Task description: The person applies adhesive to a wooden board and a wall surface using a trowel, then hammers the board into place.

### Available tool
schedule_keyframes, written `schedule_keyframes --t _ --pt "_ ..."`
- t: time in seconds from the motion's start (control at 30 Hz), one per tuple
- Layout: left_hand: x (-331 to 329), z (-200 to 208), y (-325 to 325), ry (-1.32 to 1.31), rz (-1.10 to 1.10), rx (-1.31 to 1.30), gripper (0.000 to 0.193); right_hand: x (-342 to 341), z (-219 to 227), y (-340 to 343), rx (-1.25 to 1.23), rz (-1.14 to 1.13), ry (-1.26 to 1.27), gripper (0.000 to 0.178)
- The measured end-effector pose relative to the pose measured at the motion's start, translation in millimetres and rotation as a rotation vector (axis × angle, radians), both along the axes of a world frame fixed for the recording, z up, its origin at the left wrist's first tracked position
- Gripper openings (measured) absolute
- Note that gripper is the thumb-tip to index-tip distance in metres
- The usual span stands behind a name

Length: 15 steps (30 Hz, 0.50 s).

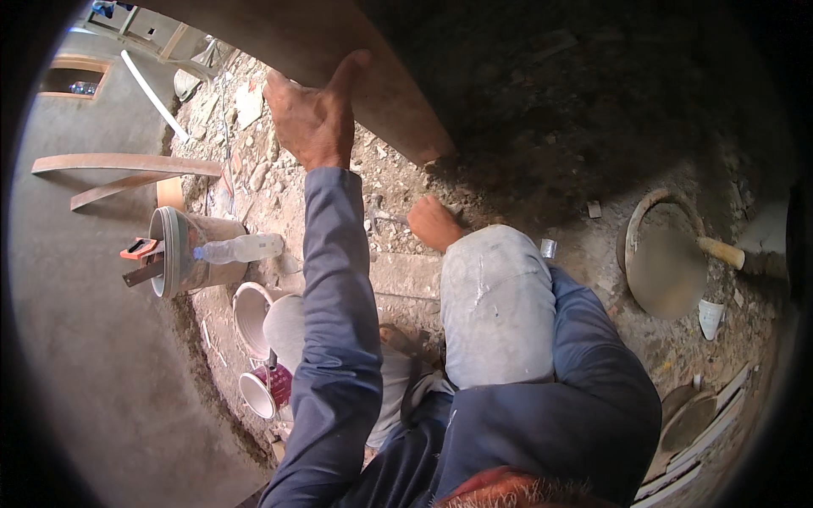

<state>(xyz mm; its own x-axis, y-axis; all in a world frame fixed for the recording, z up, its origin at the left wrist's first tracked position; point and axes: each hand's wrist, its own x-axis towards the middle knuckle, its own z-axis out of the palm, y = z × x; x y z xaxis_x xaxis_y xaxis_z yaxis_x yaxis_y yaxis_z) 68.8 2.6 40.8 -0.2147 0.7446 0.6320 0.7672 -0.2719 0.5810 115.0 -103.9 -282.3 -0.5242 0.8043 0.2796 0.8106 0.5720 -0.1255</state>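
Note:
My left hand [313, 123] reaches forward and grips the edge of a broad brown wooden board [394, 93], with the thumb on its face. The board runs up beyond the top of the view, and its lower corner comes down near the rubble. My right hand [434, 224] is low beside my bent knee [498, 309], closed round what looks like a small hammer [387, 218]. The tool's slim metal head points left over the dirt, and most of its handle is hidden by the fingers.
To the left stand a bucket [174, 254] with an orange-handled tool, a plastic bottle [246, 248], and a purple pot [269, 389]. Curved wooden strips [127, 162] lean by the grey wall. Rubble [254, 169] covers the ground. At right is a round basin [666, 271] and white cup [711, 319].

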Motion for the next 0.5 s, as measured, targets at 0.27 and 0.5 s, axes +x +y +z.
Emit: schedule_keyframes --t 0.27,0.5 --pt "15 -3 -1 -0.095 -0.05 0.027 0.074 65 43 -11 -1.17 -0.16 0.645 0.034" --pt "17 -1 -3 -0.176 -0.122 0.068 0.073 132 117 -62 -0.688 -0.373 0.772 0.041"
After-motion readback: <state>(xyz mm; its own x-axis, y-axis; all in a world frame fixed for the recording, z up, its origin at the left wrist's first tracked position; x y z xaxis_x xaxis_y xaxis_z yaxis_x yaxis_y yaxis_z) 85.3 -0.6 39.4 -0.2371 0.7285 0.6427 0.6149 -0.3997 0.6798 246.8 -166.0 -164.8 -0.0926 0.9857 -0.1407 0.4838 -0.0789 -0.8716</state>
